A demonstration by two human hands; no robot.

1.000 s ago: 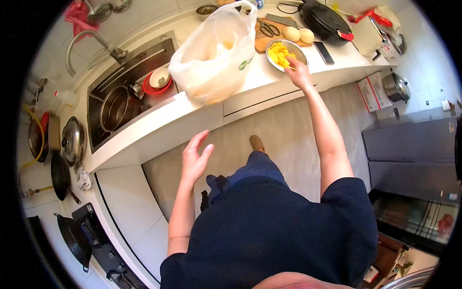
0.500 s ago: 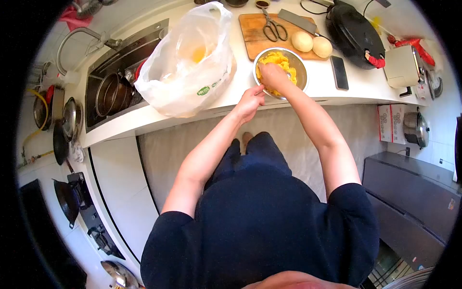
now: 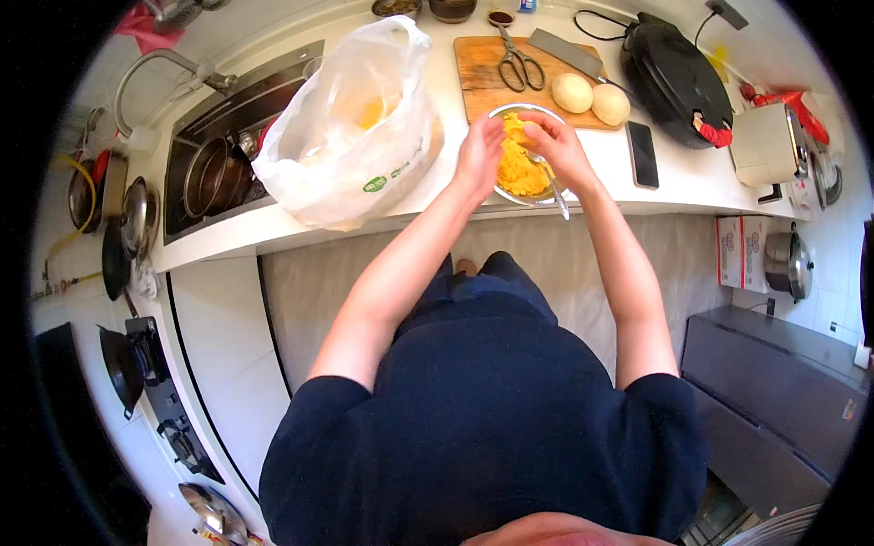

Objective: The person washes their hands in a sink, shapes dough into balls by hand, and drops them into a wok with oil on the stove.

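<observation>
A metal bowl (image 3: 556,195) holding yellow mash (image 3: 521,171) stands at the counter's front edge, with a spoon (image 3: 557,189) leaning out over its near right side. Over the bowl's left rim is my left hand (image 3: 480,156), fingers stretched out and palm turned toward the bowl. My right hand (image 3: 559,151) has its fingers curled around some of the yellow mash above the bowl. Behind the bowl, a wooden board (image 3: 478,68) bears scissors (image 3: 521,69), a cleaver (image 3: 566,53) and two pale dough balls (image 3: 572,93).
A white plastic bag (image 3: 350,136) stands left of the bowl, beside the sink (image 3: 196,150) with pots. To the right are a phone (image 3: 642,155), a black electric appliance (image 3: 675,82) and a white appliance (image 3: 769,138). Small bowls (image 3: 452,9) stand at the back.
My left hand has moved up to the bowl's left rim with its fingers extended. My right hand has lifted out of the mash with some in its fingers. The spoon now shows.
</observation>
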